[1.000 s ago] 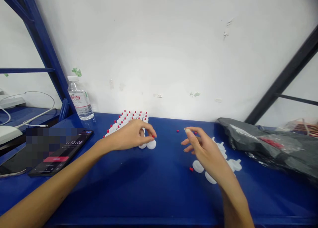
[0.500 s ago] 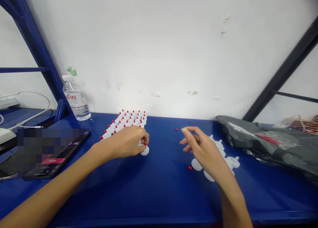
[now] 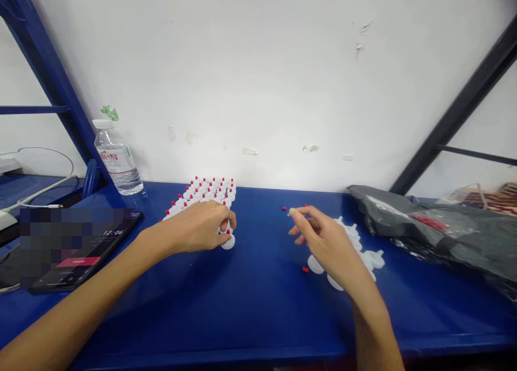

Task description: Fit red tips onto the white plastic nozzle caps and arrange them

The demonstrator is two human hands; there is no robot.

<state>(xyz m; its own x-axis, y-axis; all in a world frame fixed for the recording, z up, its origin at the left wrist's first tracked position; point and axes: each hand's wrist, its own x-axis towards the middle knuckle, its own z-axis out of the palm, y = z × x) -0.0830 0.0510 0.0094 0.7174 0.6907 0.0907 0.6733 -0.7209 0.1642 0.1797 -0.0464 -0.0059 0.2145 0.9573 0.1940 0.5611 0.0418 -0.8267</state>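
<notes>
Your left hand (image 3: 202, 232) rests on the blue counter (image 3: 250, 306) with its fingers curled around a small white plastic piece with a red cap (image 3: 228, 240). The grip is clenched on it, thumb and fingertips pinching near the red tip. The piece stands upright, its wide round base flat on the counter and its long axis vertical, so the red cap points up. It sits at the near right corner of a tidy block of capped white pieces (image 3: 205, 194), all standing the same way, in rows running away from you toward the wall.

Your right hand (image 3: 323, 239) hovers well apart to the right, fingers half curled; the thumb and forefinger are close together, and whether they pinch anything cannot be told. Just beyond its fingertips lie loose red caps (image 3: 284, 208), and one more red cap (image 3: 305, 270) lies near the wrist. Under and behind this hand is a loose pile of uncapped white pieces (image 3: 365, 255), lying at mixed angles. The right hand is nearer the pile, the left nearer the rows.

A water bottle (image 3: 115, 158) stands far left, a phone (image 3: 81, 250) lies nearer, and a grey plastic bag (image 3: 436, 231) lies at right.
</notes>
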